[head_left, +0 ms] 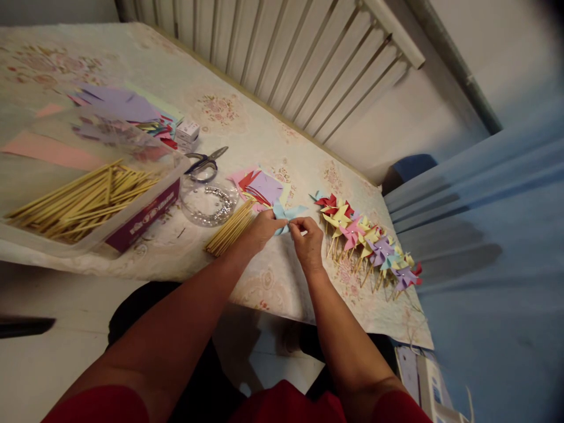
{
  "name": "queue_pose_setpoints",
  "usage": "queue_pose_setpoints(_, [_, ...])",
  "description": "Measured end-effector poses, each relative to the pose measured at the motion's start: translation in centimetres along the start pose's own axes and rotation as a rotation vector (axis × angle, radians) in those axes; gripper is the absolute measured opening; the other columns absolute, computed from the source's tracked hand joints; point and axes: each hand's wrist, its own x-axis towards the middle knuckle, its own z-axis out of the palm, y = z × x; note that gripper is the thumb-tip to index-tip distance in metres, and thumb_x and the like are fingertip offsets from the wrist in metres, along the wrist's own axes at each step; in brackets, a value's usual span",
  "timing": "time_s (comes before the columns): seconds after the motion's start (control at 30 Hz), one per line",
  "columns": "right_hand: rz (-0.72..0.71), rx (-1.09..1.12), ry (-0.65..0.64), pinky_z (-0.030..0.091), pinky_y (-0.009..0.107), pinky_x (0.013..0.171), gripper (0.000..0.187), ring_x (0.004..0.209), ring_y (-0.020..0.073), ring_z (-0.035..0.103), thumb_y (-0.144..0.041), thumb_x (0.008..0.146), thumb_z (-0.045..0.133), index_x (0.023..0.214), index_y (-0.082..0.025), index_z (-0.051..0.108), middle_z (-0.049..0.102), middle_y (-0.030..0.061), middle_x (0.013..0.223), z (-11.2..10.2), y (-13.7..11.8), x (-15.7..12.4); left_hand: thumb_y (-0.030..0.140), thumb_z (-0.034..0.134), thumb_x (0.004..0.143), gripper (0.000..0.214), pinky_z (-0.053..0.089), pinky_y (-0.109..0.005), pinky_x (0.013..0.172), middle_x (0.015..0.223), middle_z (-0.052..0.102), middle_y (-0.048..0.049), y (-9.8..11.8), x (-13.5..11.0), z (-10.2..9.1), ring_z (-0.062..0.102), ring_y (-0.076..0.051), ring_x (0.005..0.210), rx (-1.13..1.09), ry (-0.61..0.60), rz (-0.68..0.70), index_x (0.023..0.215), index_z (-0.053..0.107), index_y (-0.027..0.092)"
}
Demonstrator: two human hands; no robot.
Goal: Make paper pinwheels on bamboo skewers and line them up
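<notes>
Head view: a piece of light-blue paper (291, 212), folded into points, is held up near the middle, over a flower-printed surface (171, 88). At its 8 o'clock, the left hand (264, 228) pinches one edge; at 4 o'clock, the right hand (308, 239) pinches close to its centre. Whether those fingertips also grip something small, I cannot tell. The step appears to be gathering or fixing the folds, which seems to call for a steady left grip and fine right fingertip work. The fingers partly hide the paper's middle.

Further out: cut paper squares (269, 187) at 10 o'clock; bundled sticks (229, 230) at 8, close beside the left hand; a clear dish (189, 215) of small silvery pieces, then a stick-filled bin (145, 220), at 9; scissors (202, 167) near 10; finished pinwheels (352, 233) at 4.
</notes>
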Motion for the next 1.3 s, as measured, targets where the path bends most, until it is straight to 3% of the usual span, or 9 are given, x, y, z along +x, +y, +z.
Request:
queue_pose_setpoints(0.23, [0.044,-0.041,-0.055,0.046,0.03,0.07,0.012,0.069,0.0168,0.056,-0.025,0.082,0.058,0.074,-0.02,0.065,0.064,0.0015,0.073,-0.1,0.2,0.2,0.027,0.069,0.063,0.028,0.045,-0.026,0.069,0.07,0.065,-0.0001,-0.8,0.5,-0.1,0.056,-0.014,0.07,0.1,0.024,0.046,0.085,0.07,0.01])
queue_pose_setpoints(0.43, [-0.016,-0.209,-0.172,0.043,0.032,0.073,0.014,0.073,0.019,0.054,-0.024,0.082,0.057,0.071,-0.021,0.064,0.062,0.0032,0.073,-1.1,-0.3,1.2,0.023,0.06,0.074,0.016,0.035,-0.023,0.06,0.067,0.058,0.0025,0.1,-0.2,-0.1,0.048,-0.012,0.067,0.576,0.118,0.107,0.082,0.067,0.012])
queue_pose_setpoints(0.53, [-0.039,-0.239,-0.202,0.042,0.034,0.075,0.012,0.076,0.0199,0.054,-0.025,0.081,0.058,0.072,-0.021,0.065,0.064,0.0044,0.076,-1.4,-0.6,1.4,0.022,0.058,0.077,0.013,0.032,-0.024,0.059,0.065,0.054,0.0034,0.7,-0.5,0.1,0.046,-0.012,0.066,0.704,0.13,0.114,0.081,0.066,0.012])
queue_pose_setpoints(0.8, [0.386,0.124,-0.101,0.04,0.028,0.061,0.016,0.061,0.0152,0.051,-0.035,0.07,0.062,0.066,-0.019,0.064,0.061,-0.0016,0.062,0.0,0.0,0.7,0.018,0.057,0.077,0.015,0.035,-0.024,0.061,0.071,0.059,0.0017,0.6,-0.3,0.2,0.048,-0.012,0.068,0.706,0.115,0.081,0.086,0.067,0.011])
queue_pose_setpoints(1.07, [0.416,0.141,-0.027,0.043,0.029,0.064,0.02,0.063,0.0153,0.053,-0.038,0.066,0.066,0.068,-0.018,0.064,0.062,-0.0005,0.066,0.2,0.4,0.3,0.02,0.057,0.074,0.015,0.034,-0.024,0.059,0.068,0.058,0.0025,0.2,-0.2,0.1,0.047,-0.013,0.066,0.66,0.113,0.077,0.083,0.066,0.013])
queue_pose_setpoints(1.2, [0.433,0.131,0.062,0.048,0.031,0.07,0.034,0.073,0.0171,0.058,-0.039,0.059,0.075,0.084,-0.017,0.064,0.066,0.0028,0.081,0.2,0.7,0.3,0.02,0.058,0.071,0.015,0.033,-0.024,0.058,0.067,0.056,0.0024,-0.3,-0.1,0.0,0.046,-0.013,0.065,0.577,0.118,0.074,0.081,0.066,0.013])
queue_pose_setpoints(1.3, [0.49,0.25,0.072,0.05,0.03,0.071,0.045,0.078,0.0177,0.061,-0.04,0.058,0.077,0.095,-0.019,0.062,0.068,0.004,0.089,0.3,0.8,0.2,0.022,0.058,0.07,0.017,0.037,-0.024,0.059,0.069,0.058,0.0021,-0.8,0.1,0.0,0.049,-0.013,0.067,0.5,0.101,0.082,0.082,0.067,0.014])
